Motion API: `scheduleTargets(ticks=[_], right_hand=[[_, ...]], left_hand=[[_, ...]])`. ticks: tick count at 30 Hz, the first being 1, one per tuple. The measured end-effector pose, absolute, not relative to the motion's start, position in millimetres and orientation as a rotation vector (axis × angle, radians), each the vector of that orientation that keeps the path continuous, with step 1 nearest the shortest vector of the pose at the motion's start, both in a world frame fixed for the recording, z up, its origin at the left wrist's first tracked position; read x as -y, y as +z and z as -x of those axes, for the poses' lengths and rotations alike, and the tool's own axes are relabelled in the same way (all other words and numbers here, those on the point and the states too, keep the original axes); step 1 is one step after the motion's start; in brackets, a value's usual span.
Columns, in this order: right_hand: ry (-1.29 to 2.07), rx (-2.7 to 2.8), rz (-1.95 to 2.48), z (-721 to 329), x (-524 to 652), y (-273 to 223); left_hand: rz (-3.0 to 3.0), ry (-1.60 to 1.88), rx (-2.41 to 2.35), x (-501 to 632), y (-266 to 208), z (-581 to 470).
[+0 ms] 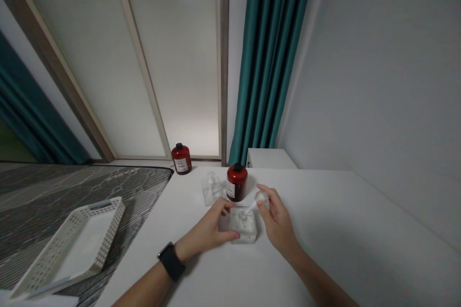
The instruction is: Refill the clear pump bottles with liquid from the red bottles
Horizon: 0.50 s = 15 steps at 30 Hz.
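On the white table, a clear square glass bottle [243,228] stands with its round mouth facing up. My left hand [212,228] grips it from the left, thumb at the near side and fingers at the far side. Between the thumb and fingers of my right hand [279,223] is a clear stopper [262,196]. A thin pale stem slants from the stopper down to the bottle's mouth; whether its tip is inside I cannot tell. Just behind the bottle stands a dark red bottle [236,183] with a black cap and white label.
Another clear square bottle [212,189] is left of the near red bottle. A second red bottle [181,159] stands at the table's far left corner. To the left, beyond the table edge, lies a white perforated basket [104,244]. A white cabinet [271,159] adjoins the far edge.
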State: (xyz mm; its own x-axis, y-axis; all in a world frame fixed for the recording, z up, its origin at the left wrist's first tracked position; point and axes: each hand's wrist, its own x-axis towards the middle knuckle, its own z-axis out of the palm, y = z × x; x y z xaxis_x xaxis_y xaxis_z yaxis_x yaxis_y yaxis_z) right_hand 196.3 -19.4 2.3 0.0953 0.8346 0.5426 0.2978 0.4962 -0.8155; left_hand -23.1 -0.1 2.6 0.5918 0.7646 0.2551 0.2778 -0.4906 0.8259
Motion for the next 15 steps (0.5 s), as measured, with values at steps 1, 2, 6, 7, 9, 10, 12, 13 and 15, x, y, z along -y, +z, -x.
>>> scheduleTargets(ticks=[1,2,6,7,9,10,12,13,15], right_hand=[[0.551,1.465,1.057,-196.9,18.7,1.3],[0.579,1.458,1.067,-197.6,18.1,0.4],[0.693,1.444,1.072,-198.9,16.5,-2.8],[0.706,1.439,1.074,-198.7,16.4,-3.5],[0.717,1.428,1.083,-197.7,16.7,-4.2],[0.718,1.425,1.087,-197.1,17.2,-4.2],[0.712,1.420,1.093,-196.6,18.5,-3.2],[0.702,1.415,1.095,-196.9,19.2,-2.2],[0.672,1.394,1.099,-199.2,19.7,0.0]], left_hand=[[-2.046,0.802,-0.826,-0.2,2.1,23.1],[-2.047,0.803,-0.827,-0.5,1.6,23.0],[-2.044,0.809,-0.833,-1.0,0.1,23.0],[-2.043,0.810,-0.832,-0.9,0.0,23.1],[-2.044,0.811,-0.829,-0.5,-0.3,23.2],[-2.046,0.812,-0.827,-0.3,-0.4,23.3],[-2.052,0.816,-0.827,-0.2,-0.6,23.6],[-2.055,0.816,-0.827,-0.2,-0.7,23.8],[-2.059,0.809,-0.830,-0.3,-0.7,24.4]])
